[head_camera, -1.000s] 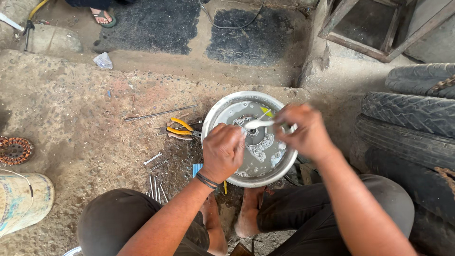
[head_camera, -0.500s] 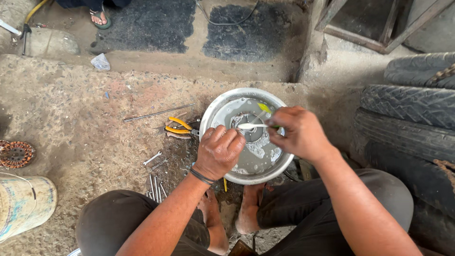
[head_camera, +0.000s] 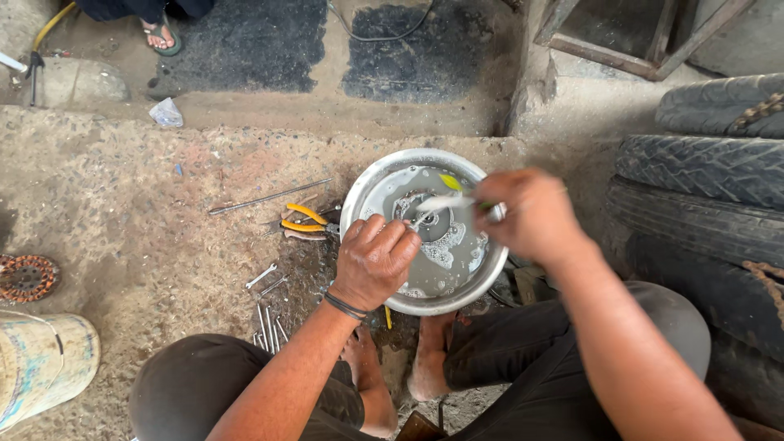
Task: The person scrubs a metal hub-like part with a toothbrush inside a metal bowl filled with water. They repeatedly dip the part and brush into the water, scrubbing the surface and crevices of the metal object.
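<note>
The left hand grips a part I cannot make out inside the steel basin of soapy water. The right hand — at three o'clock — is clamped on a brush.

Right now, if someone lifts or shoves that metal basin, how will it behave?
The metal basin looks stiff, so it should not flex. It holds grey soapy water, so it is probably heavy for its size and apt to slosh if shoved. Its wet rim is likely slippery; the left hand rests on the near edge.

Silver metal basin holds grey soapy water, beside yellow-handled pliers, black ribbed tyres and a rust-orange disc.
</note>
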